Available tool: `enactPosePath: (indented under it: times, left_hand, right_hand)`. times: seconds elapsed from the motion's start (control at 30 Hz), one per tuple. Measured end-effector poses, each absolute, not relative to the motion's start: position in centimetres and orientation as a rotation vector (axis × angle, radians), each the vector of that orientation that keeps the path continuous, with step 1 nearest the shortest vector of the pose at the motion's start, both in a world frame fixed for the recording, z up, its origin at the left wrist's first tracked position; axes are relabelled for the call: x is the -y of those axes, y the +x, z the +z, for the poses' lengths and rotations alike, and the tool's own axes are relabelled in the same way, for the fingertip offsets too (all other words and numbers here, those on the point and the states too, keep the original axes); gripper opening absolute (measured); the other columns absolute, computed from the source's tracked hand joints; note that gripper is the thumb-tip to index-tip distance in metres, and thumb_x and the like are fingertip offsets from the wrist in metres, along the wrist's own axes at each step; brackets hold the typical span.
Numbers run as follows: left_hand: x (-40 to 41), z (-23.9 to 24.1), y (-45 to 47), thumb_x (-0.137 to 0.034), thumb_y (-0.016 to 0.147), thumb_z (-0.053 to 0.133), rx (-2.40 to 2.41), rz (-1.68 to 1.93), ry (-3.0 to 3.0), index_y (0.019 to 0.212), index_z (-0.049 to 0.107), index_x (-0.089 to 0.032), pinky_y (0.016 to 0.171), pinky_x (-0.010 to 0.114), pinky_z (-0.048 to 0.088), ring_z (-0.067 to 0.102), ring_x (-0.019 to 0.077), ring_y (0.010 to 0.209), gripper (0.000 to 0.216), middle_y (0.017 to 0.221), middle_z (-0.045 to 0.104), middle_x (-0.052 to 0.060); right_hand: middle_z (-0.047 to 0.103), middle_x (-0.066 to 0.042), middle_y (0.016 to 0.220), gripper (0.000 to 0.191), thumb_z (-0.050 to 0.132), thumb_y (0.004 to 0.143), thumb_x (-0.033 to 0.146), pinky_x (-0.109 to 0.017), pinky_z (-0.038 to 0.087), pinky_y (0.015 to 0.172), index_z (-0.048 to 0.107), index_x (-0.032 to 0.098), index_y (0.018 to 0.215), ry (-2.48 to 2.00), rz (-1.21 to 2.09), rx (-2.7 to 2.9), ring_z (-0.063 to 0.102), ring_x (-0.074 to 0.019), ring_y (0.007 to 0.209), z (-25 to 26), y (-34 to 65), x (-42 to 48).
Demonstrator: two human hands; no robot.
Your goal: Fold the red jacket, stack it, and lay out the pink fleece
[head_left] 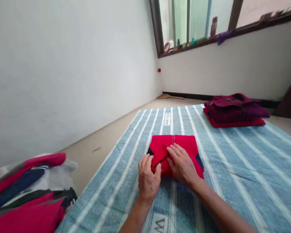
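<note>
A red garment with dark navy side patches (184, 142) lies folded into a compact rectangle in front of me, with a zip line at its far edge. At its near left corner my left hand (149, 176) grips the folded edge, thumb on top and fingers curled around the side. My right hand (181, 161) rests flat on the top of the garment, fingers stretched out toward the far left. Beneath it all spreads a blue-and-white striped cloth (121, 181). The garment's near edge is partly hidden by my hands.
Folded maroon and red clothes (235, 110) are stacked at the back right of the striped cloth. A loose heap of clothes (26, 194) lies at the left. Behind stands a white wall (75, 64), and small items line the window sill (199, 43).
</note>
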State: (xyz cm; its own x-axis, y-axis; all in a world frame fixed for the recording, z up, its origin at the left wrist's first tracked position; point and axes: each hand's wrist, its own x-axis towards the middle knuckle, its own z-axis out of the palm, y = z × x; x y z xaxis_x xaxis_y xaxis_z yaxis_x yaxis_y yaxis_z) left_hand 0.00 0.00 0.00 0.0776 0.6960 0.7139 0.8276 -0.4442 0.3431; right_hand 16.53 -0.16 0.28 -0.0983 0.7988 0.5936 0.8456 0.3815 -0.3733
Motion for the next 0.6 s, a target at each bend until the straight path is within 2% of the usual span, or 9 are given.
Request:
enactPosePath:
  times: [0.13, 0.3, 0.43, 0.6]
  left_hand:
    - [-0.3, -0.6, 0.5, -0.023, 0.08, 0.059, 1.697, -1.365, -2.115, 0.111, 0.061, -0.011, 0.098, 0.054, 0.048, 0.057, 0.0321, 0.113, 0.034, 0.117, 0.063, 0.019]
    - [-0.8, -1.0, -0.1, -0.009, 0.074, 0.051, 1.735, -1.451, -2.123, 0.112, 0.061, -0.014, 0.099, 0.051, 0.048, 0.059, 0.0289, 0.112, 0.039, 0.115, 0.064, 0.015]
    - [-0.7, -0.5, -0.4, -0.003, 0.071, 0.048, 1.577, -1.411, -2.15, 0.112, 0.059, -0.014, 0.096, 0.051, 0.051, 0.06, 0.0284, 0.109, 0.044, 0.113, 0.065, 0.015]
    - [0.9, 1.6, 0.1, -0.002, 0.079, 0.048, 1.264, -1.156, -2.188, 0.117, 0.055, -0.01, 0.099, 0.055, 0.047, 0.049, 0.0328, 0.125, 0.04, 0.124, 0.058, 0.02]
  right_hand:
    - [0.059, -0.01, 0.132, 0.04, 0.046, 0.092, 0.022, -0.041, 0.037, 0.109, 0.056, 0.013, 0.13, -1.423, -0.057, 1.888, 0.045, -0.0259, 0.13, 0.4, 16.5, 0.2]
    - [0.059, -0.011, 0.132, 0.04, 0.048, 0.091, 0.022, -0.043, 0.037, 0.109, 0.057, 0.014, 0.129, -1.435, -0.018, 1.876, 0.045, -0.0262, 0.131, 0.8, 16.4, 0.4]
    - [0.059, -0.012, 0.132, 0.04, 0.05, 0.09, 0.021, -0.044, 0.037, 0.109, 0.057, 0.015, 0.129, -1.426, 0.009, 1.869, 0.044, -0.0262, 0.132, 1.0, 16.5, 0.5]
    - [0.058, -0.011, 0.133, 0.041, 0.05, 0.09, 0.021, -0.045, 0.037, 0.109, 0.056, 0.017, 0.13, -1.416, 0.028, 1.862, 0.044, -0.0266, 0.132, 1.1, 16.5, 0.5]
